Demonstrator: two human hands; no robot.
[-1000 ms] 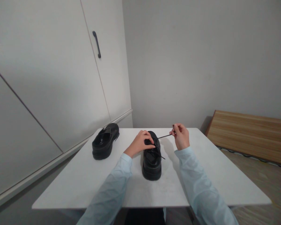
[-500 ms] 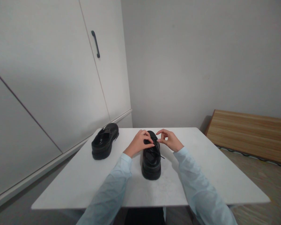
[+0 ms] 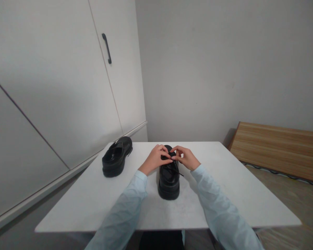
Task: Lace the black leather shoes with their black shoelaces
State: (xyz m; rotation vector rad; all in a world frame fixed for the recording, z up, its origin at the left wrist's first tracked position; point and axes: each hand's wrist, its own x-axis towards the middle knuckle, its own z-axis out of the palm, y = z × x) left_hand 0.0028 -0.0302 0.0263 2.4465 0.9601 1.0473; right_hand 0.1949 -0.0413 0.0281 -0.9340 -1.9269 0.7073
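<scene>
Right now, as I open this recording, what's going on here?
A person is working at the lacing of a black shoe with bare hands. The left hand and the right hand meet over its front part, fingertips close together; what exactly each one pinches is too small to tell. The shoe stands on a white table, heel toward the person, with a loose lace end sticking out to the right. A second black shoe stands farther left, untouched.

White cabinet doors (image 3: 54, 76) with a dark handle (image 3: 106, 48) fill the left; a grey wall (image 3: 224, 62) stands beyond the white tabletop (image 3: 258, 208); at right, a wood-grain board (image 3: 276, 149) above brownish floor (image 3: 297, 201).
</scene>
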